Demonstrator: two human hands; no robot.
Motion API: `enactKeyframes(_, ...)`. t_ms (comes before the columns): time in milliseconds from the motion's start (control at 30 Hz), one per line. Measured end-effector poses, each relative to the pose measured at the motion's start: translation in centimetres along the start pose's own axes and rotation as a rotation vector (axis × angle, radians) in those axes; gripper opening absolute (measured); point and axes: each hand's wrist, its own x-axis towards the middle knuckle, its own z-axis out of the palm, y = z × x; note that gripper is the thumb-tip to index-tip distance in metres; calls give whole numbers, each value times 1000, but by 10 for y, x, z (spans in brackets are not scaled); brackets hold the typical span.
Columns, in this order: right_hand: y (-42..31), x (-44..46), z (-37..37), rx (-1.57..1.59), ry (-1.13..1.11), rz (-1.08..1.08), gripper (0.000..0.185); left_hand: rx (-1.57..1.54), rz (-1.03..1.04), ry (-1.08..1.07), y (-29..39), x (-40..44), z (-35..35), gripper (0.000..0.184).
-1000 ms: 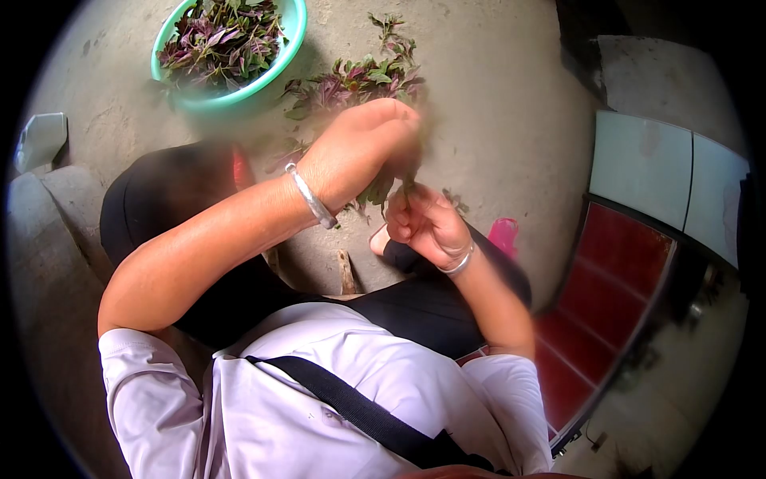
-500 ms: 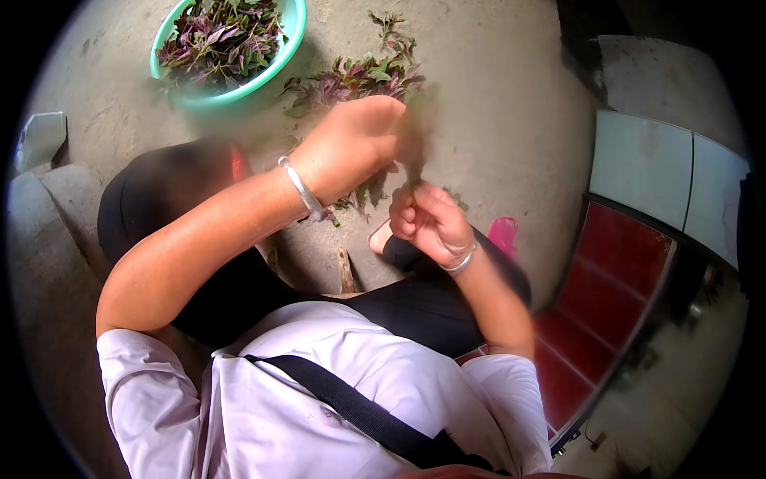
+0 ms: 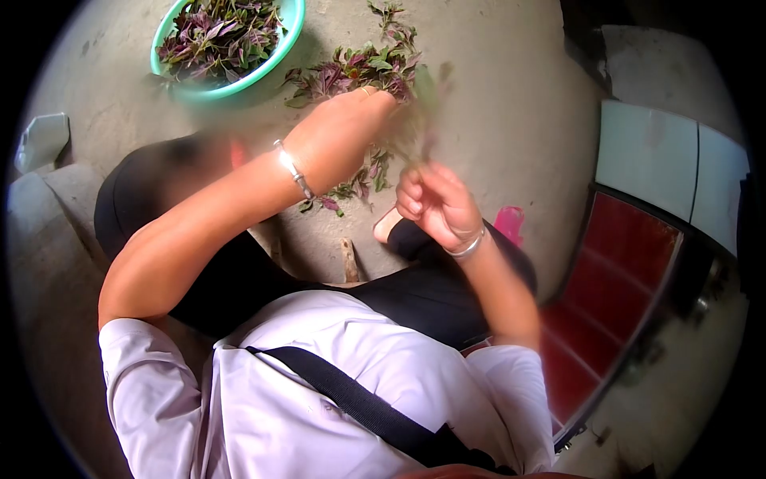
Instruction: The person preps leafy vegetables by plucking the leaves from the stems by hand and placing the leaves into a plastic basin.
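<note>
In the head view my right hand (image 3: 443, 206) is closed, with its thumb and fingers pinching the lower end of a leafy stem (image 3: 415, 132), which is blurred by motion. My left hand (image 3: 339, 136) reaches across from the left with its back toward me. Its fingers are curled beside the stem's upper part; the fingertips are smeared, and what they grip is hidden. Behind the hands, a loose heap of purple and green leafy stems (image 3: 359, 72) lies on the floor. More leaves (image 3: 363, 185) are strewn below my left hand.
A turquoise basin (image 3: 271, 76) holding purple-green leaves (image 3: 219, 40) stands at the upper left on the concrete floor (image 3: 495, 88). A pink object (image 3: 509, 225) is near my right knee. Red tiles (image 3: 614, 279) and pale panels (image 3: 646, 156) line the right side.
My left hand has shifted slightly left, away from my right hand. The right hand has moved a little up and right, and the stem now leans more to the right.
</note>
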Motion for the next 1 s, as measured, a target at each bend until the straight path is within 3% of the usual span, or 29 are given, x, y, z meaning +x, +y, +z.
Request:
enactKeyframes(200, -2, -7, -2, -21, -4, -58, 15, 205, -175, 112, -29, 1, -14, 19)
enactKeyframes(333, -6, -11, 5, -50, 71, -126, 13, 274, -350, -190, -48, -14, -4, 25)
enactKeyframes(367, -6, -12, 4, -72, 80, -135, 12, 200, -341, -236, -46, -20, -1, 31)
enactKeyframes(400, -5, -11, 2, -95, 88, -143, 11, 149, -201, -165, -40, -26, -1, 30)
enactKeyframes(467, -4, -11, 0, -133, 115, -167, 11, 169, -123, -153, -28, -21, -5, 22)
enactKeyframes(667, -2, -9, -3, -181, 201, -251, 14, -755, -610, -248, -9, -3, -21, 13)
enactKeyframes(833, -2, -6, -1, -229, 231, -278, 15, -953, -698, -273, 2, -1, -18, 21)
enactKeyframes(1000, -1, -4, 2, -283, 249, -274, 15, -1050, -720, -188, -1, -2, -11, 18)
